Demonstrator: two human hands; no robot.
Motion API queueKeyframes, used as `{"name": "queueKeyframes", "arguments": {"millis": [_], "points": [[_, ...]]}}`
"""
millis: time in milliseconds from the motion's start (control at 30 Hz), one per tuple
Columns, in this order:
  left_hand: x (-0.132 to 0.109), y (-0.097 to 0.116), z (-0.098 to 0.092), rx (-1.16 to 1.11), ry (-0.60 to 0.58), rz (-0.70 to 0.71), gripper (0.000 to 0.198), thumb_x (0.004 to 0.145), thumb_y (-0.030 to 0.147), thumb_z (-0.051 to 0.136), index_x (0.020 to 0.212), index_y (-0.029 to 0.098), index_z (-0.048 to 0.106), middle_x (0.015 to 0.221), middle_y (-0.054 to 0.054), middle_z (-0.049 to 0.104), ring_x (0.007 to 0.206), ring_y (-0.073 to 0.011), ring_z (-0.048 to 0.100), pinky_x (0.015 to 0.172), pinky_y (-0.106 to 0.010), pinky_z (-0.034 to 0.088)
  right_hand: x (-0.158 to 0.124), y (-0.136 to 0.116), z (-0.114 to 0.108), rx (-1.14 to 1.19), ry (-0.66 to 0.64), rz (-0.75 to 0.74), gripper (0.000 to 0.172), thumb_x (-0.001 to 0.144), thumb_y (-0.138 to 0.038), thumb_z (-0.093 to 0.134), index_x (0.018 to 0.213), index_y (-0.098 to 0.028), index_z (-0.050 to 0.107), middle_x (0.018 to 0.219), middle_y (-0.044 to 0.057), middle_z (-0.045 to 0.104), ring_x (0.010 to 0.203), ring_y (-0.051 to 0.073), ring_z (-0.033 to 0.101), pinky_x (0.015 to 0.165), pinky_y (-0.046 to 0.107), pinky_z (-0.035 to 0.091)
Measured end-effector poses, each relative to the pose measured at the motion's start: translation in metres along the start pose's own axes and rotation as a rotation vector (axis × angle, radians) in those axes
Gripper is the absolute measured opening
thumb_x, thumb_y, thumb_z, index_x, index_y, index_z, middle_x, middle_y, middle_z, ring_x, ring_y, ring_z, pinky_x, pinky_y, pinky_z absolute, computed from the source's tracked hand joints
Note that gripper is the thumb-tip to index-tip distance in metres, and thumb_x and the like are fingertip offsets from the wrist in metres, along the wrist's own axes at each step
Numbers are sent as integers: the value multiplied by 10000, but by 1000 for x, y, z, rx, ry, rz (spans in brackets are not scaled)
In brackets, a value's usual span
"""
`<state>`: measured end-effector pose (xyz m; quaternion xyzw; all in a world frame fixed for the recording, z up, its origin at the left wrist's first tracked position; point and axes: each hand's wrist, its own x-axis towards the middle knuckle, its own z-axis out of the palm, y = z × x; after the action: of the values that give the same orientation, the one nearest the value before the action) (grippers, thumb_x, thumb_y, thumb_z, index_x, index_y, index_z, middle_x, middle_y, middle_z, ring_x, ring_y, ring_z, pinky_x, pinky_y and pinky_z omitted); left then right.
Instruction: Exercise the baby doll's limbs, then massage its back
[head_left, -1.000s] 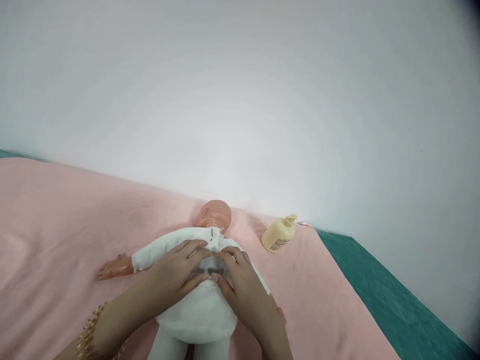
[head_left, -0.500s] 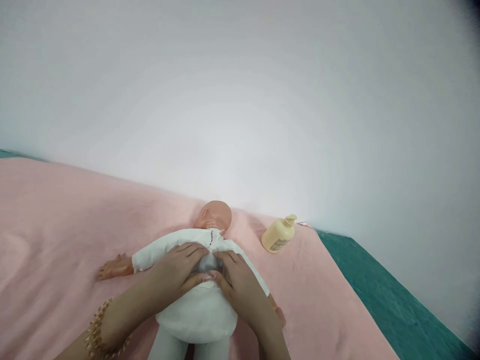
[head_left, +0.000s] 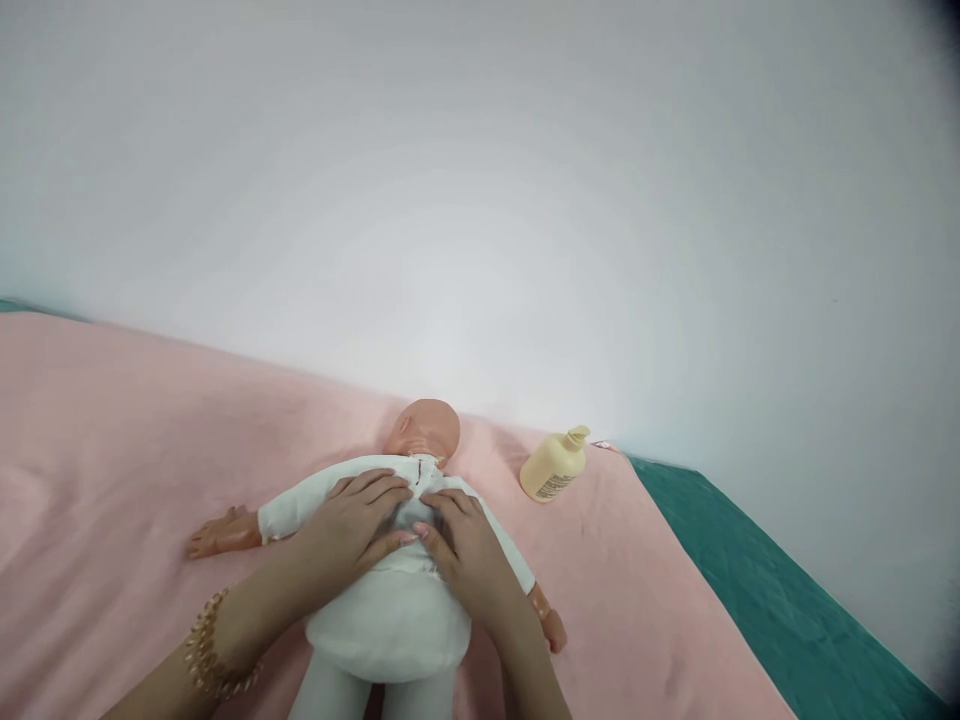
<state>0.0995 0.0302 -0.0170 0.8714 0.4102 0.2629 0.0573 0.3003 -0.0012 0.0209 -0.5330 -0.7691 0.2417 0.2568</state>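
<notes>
A baby doll (head_left: 390,625) with a white cloth body lies face down, its bare plastic head toward the wall and its arms spread out. My left hand (head_left: 360,520) rests flat on the left side of the doll's upper back, fingers stretched toward the middle. On the other side, my right hand (head_left: 465,540) lies with its fingers spread. The two thumbs come close together over the middle of the back, and a small patch of white cloth shows between the hands. Neither hand grips anything. A beaded bracelet (head_left: 206,650) circles my left wrist.
A cream-yellow pump bottle (head_left: 553,466) stands to the right of the doll's head. Pink cloth (head_left: 637,590) spreads under everything, with a green surface (head_left: 757,560) beyond its right edge. A pale wall (head_left: 480,200) rises behind.
Both hands have slid slightly up the doll's back, toward its head. The view has shifted a little, and the doll and the bottle stay in place.
</notes>
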Motion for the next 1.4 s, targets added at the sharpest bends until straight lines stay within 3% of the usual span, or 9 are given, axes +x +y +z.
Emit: {"name": "queueKeyframes", "arguments": {"millis": [367,600,800,1033,1400], "points": [[-2,-8,10,22,108,-5,458,992,485,456,1337,212,588,1358,-95,628,1302,-284,501,1039,-452,436,4,6,2,24,92,-54,336,1023,-333,506,1296,-151,583,1322,97,574,1227,246,481,1083,423,384],[-1,-6,8,54,16,-31,494,995,509,439,1343,190,584,1370,-96,630,1323,-306,499,1035,-468,435,4,7,8,-43,43,-34,401,1019,-357,519,1351,-138,572,1351,96,573,1255,265,459,1118,443,352],[-3,-12,18,21,83,-16,478,1015,516,382,1323,210,584,1363,-85,632,1344,-273,485,1054,-451,411,3,7,7,-44,59,-42,378,1020,-380,510,1326,-176,600,1335,87,586,1243,259,482,1111,437,376],[-4,-18,23,21,119,-64,537,1018,503,376,1466,221,467,1470,-80,545,1446,-318,328,1103,-518,357,6,13,11,-48,87,-45,524,1034,-470,430,1465,-175,471,1554,102,377,1398,266,358,1171,470,307],[-3,-21,25,23,90,-54,519,1009,517,388,1416,234,540,1433,-82,581,1420,-320,372,1133,-550,328,7,11,10,-101,32,-7,503,1021,-429,486,1451,-168,506,1506,67,469,1357,275,396,1174,453,312]]}}
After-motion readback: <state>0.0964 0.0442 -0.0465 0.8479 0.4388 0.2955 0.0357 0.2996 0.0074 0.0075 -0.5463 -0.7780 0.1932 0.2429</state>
